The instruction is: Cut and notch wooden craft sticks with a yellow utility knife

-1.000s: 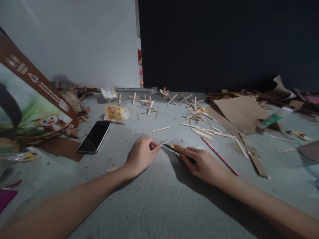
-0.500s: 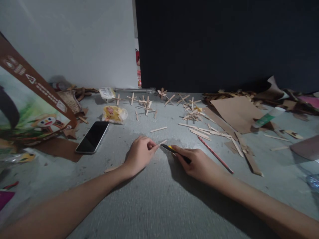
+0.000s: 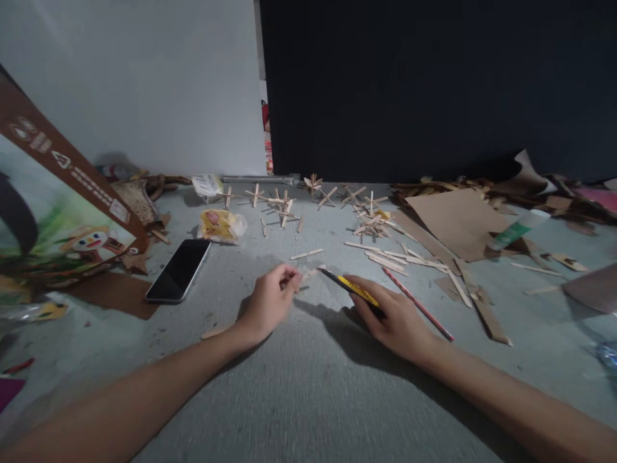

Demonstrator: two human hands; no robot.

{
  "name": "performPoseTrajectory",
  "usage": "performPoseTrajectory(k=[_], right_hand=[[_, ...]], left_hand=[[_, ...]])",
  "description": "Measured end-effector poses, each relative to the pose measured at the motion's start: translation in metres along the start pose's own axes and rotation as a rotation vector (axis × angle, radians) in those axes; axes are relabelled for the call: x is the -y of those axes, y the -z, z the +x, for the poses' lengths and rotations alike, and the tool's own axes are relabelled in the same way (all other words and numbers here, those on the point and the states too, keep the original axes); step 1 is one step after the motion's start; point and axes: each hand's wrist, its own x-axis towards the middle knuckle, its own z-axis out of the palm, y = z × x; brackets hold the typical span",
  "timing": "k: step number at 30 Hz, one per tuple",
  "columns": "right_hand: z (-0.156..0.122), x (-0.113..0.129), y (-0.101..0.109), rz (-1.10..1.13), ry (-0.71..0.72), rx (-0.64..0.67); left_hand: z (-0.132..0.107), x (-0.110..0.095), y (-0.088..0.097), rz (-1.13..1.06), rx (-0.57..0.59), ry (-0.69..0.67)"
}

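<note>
Between thumb and fingers my left hand (image 3: 270, 301) pinches a short wooden craft stick (image 3: 310, 272), which points to the right. My right hand (image 3: 393, 318) is wrapped round a yellow and black utility knife (image 3: 357, 289). The knife's dark tip lies close to the stick's free end; whether they touch I cannot tell. Just beyond the hands a loose craft stick (image 3: 306, 254) lies flat on the grey surface. Another stick (image 3: 214, 333) is partly hidden behind my left wrist. A red pencil (image 3: 418, 303) lies right beside my right hand.
A phone (image 3: 179, 270) and a yellow plastic packet (image 3: 220, 226) lie left of my hands. Crossed stick pieces (image 3: 328, 197) stand along the back. To the right are loose sticks (image 3: 385, 258), brown cardboard (image 3: 456, 222) and a glue stick (image 3: 519, 229). A printed carton (image 3: 72, 199) stands far left.
The knife has lifted slightly and shifted right with my right hand, showing more of its yellow body. My left hand has moved slightly left, still pinching the stick.
</note>
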Motion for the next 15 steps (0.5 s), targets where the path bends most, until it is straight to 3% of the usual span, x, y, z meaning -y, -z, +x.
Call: performPoseTrajectory(k=[5, 15], right_hand=[[0.002, 0.003, 0.005, 0.028, 0.026, -0.001], [0.006, 0.001, 0.007, 0.086, 0.082, 0.142]], left_hand=[[-0.009, -0.012, -0.003, -0.309, 0.034, 0.004], [-0.024, -0.025, -0.009, -0.544, 0.130, 0.067]])
